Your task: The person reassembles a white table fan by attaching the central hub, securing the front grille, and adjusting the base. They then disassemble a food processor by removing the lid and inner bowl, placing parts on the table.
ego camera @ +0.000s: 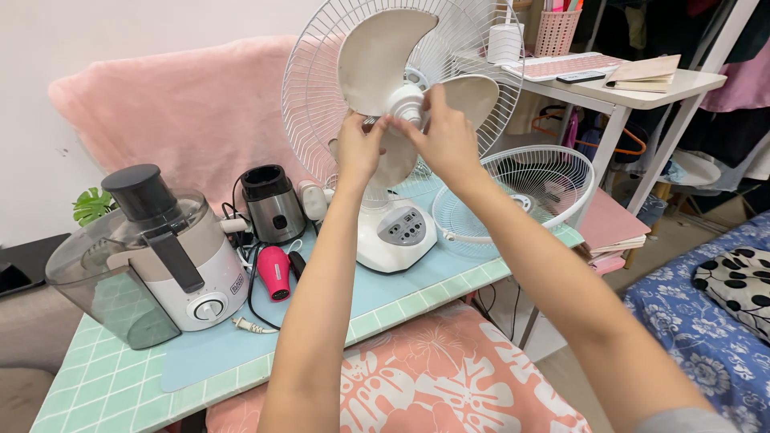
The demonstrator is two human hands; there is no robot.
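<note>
A white table fan stands on the pale green tiled table, its front grille taken off. Its cream blades sit in front of the rear wire guard. My left hand touches the blade just left of the round white hub cap. My right hand has its fingers closed on that hub cap from the right. The loose front grille leans against the fan's base at the right.
A juicer with a black plunger stands at the left, with a small steel grinder and a pink hair dryer beside it. A white desk stands behind right. A floral cushion lies below the table; a blue patterned bed is at the right.
</note>
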